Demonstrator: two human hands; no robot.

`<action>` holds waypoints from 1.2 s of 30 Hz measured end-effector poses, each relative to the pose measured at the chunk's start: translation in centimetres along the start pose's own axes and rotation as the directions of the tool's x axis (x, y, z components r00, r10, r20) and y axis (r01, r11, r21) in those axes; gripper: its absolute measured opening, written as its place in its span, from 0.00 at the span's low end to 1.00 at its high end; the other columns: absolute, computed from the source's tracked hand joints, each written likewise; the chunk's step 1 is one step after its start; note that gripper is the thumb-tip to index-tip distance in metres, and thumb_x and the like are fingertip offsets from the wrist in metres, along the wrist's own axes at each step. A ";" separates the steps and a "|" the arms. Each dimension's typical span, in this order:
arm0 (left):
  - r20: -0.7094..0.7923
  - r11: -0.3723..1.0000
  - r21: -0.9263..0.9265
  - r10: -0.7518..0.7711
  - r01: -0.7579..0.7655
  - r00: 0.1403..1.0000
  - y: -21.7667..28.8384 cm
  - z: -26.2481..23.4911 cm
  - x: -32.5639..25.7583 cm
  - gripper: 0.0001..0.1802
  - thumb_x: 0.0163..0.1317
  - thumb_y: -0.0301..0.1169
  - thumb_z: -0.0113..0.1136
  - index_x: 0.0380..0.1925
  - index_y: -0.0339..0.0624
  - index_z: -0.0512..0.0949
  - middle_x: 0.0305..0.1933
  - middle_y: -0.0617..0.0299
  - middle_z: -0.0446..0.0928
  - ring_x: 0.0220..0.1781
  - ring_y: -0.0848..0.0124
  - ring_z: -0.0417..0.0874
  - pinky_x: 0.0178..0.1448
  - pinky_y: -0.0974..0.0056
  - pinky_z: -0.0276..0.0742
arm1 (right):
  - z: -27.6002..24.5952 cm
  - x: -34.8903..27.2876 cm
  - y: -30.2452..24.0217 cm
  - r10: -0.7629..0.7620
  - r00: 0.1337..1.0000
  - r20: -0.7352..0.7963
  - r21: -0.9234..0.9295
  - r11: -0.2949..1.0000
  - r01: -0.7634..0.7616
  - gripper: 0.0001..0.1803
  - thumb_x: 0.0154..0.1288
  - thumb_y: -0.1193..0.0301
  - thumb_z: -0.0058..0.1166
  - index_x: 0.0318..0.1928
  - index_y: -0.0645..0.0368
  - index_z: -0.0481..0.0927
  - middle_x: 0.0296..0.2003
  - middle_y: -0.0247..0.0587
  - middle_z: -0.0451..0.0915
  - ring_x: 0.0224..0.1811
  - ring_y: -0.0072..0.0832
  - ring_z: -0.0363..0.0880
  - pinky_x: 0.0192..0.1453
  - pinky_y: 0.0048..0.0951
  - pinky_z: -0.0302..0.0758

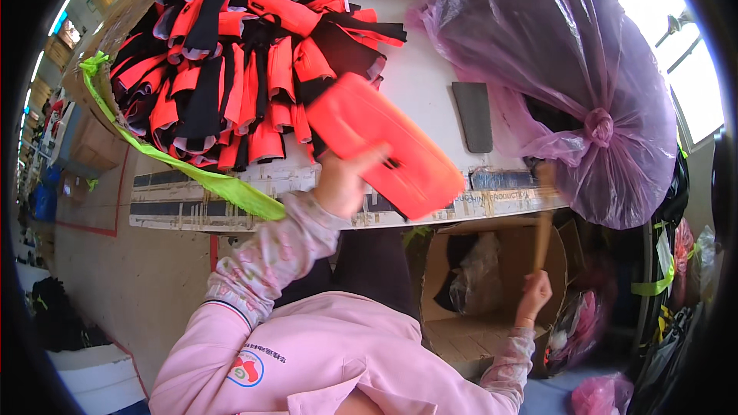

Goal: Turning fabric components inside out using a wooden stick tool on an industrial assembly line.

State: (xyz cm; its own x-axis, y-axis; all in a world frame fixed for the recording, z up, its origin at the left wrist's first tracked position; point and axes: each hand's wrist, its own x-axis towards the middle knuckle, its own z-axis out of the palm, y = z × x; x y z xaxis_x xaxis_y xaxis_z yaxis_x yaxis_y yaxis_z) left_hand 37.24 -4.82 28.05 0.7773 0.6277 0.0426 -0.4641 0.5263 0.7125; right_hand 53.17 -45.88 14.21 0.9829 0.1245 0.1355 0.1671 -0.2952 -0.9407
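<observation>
The left hand (340, 188) has hold of a flat orange pad (411, 165), tilted over the front edge of the tabletop (307, 211); one digit lies across its face, beside a small dark mark, while the other fingers are hidden behind it. The right hand (534, 296), lower and near an open cardboard box (500, 334), has its fingers closed around a wooden stick (543, 242), whose upper end (smeared by motion blur) is hard to make out before the tabletop's edge. Orange-and-black pieces (246, 92) overlap in a heap at the left, so single ones are hard to separate. A knotted purple bag (584, 38) veils its contents; a grey strip (473, 117) lies just beside it. The forearms' sleeves are partly blurred.
</observation>
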 end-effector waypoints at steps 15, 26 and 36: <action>-0.048 0.205 0.978 0.075 0.031 0.996 -2.1 -10.1 8.4 0.23 0.54 0.39 0.63 0.47 0.41 0.70 0.33 0.57 0.75 0.34 0.67 0.79 0.39 0.63 0.75 | 7.9 7.1 -5.1 -0.439 0.864 0.246 -0.562 0.662 0.496 0.12 0.65 0.65 0.49 0.40 0.60 0.80 0.28 0.43 0.78 0.26 0.35 0.75 0.30 0.31 0.71; 0.093 0.044 0.993 0.318 -0.113 0.943 -5.8 -11.7 9.8 0.27 0.48 0.22 0.54 0.52 0.41 0.63 0.44 0.49 0.71 0.40 0.53 0.79 0.41 0.52 0.75 | 22.3 6.3 -11.7 -0.519 0.752 0.407 -0.219 0.743 0.632 0.21 0.55 0.71 0.59 0.50 0.57 0.73 0.43 0.47 0.73 0.45 0.41 0.74 0.44 0.38 0.73; 0.043 0.647 0.762 -0.001 -0.032 0.999 -11.6 -9.2 -8.8 0.24 0.52 0.11 0.50 0.48 0.37 0.57 0.40 0.55 0.69 0.40 0.71 0.77 0.41 0.67 0.77 | 24.4 -2.2 -18.0 -0.249 0.413 0.876 0.021 0.875 0.483 0.42 0.34 0.88 0.52 0.59 0.58 0.65 0.51 0.52 0.67 0.50 0.52 0.70 0.51 0.37 0.71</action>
State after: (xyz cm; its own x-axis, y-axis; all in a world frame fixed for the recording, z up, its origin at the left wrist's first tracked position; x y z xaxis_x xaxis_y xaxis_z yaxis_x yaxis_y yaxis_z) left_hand 31.87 -11.10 12.96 0.7949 0.6024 0.0720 -0.0013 -0.1169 0.9931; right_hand 46.08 -17.72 23.27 0.2967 0.9548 0.0178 0.6195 -0.1782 -0.7645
